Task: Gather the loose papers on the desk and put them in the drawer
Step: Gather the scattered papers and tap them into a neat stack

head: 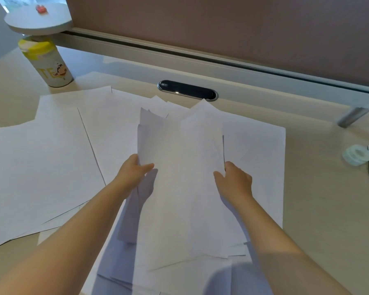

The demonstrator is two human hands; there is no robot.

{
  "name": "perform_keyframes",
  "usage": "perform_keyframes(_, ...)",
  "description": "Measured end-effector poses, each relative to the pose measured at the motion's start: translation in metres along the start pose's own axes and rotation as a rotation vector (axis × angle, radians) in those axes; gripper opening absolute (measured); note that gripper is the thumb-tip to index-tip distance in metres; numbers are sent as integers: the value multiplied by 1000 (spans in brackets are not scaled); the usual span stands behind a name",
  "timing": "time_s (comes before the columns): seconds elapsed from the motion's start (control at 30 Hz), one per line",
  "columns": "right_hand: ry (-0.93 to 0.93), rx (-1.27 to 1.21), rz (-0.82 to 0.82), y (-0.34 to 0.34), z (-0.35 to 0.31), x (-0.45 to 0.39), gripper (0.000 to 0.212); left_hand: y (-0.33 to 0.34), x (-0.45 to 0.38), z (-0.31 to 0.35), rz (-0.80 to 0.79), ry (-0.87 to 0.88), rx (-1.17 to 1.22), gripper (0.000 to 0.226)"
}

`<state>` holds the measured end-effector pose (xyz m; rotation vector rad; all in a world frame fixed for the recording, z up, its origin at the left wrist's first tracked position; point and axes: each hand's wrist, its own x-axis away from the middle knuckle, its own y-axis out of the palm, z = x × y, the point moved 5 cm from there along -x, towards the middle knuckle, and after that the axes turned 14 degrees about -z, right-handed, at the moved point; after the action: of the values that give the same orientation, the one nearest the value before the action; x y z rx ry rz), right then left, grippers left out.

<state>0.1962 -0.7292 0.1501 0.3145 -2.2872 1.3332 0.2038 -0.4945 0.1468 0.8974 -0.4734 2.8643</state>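
Observation:
Several white sheets lie fanned across the beige desk. A ragged stack of papers is raised off the middle of the desk, its far corners sticking up unevenly. My left hand grips the stack's left edge, thumb on top. My right hand holds its right edge, fingers curled behind the sheets. More loose sheets lie flat to the left, and others rest under and to the right of the stack. No drawer is in view.
A white canister with a yellow lid stands at the back left under a round white shelf. A black oval cable port sits behind the papers. A clear tape roll lies at the right. A partition wall backs the desk.

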Motion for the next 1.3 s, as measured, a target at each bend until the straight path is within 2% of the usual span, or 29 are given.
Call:
perform_keyframes(0.1, 56, -164, 84, -5, 15, -1, 41, -4, 5, -6, 58, -30, -11, 15)
perform_keyframes(0.2, 77, -331, 49, -4, 23, -1, 43, 0, 11, -8, 42, -53, 10, 5)
perform_keyframes(0.33, 59, -539, -47, 1, 23, 7, 39, 6, 15, -5, 18, -56, 87, 30)
perform_keyframes(0.43, 89, -705, -45, 6, 29, 10, 16, 0, 17, -6, -6, -72, 70, 36)
perform_keyframes(0.47, 97, -751, -56, 7, 29, 13, 17, -3, 18, -8, -22, -77, 62, 35)
perform_keyframes(0.53, 115, -849, -89, 10, 28, 12, 48, -8, 22, -13, -43, -76, 34, 32)
perform_keyframes(0.57, 114, -885, -104, 13, 27, 11, 49, -10, 25, -15, -41, -63, 20, 30)
perform_keyframes(0.63, 66, -909, -117, 14, 23, 12, 17, -16, 30, -18, 6, -12, 7, 29)
perform_keyframes(0.67, 64, -915, -97, 13, 22, 11, 11, -20, 31, -18, 43, 17, 11, 30)
perform_keyframes(0.7, 69, -927, -67, 12, 24, 7, 26, -24, 32, -16, 80, 46, 17, 31)
perform_keyframes(0.73, 81, -967, -33, 9, 26, 5, 31, -28, 32, -13, 112, 70, 20, 31)
perform_keyframes(0.8, 127, -1092, 6, 3, 30, 0, 26, -36, 28, -8, 156, 99, 19, 30)
perform_keyframes(0.93, 170, -1361, -61, -1, 26, -11, 21, -41, 13, -6, 168, 86, -31, 29)
perform_keyframes(1.0, 184, -1298, -105, 1, 22, -18, 23, -40, 6, -9, 156, 72, -53, 31)
perform_keyframes(1.1, 190, -995, -113, 2, 20, -31, 30, -39, -2, -11, 112, 70, -45, 35)
perform_keyframes(1.23, 126, -614, -21, -9, 22, -41, 35, -54, -5, -3, 121, 142, 25, 44)
perform_keyframes(1.3, 99, -501, -82, -14, 25, -36, 30, -65, -6, 1, 130, 172, 42, 48)
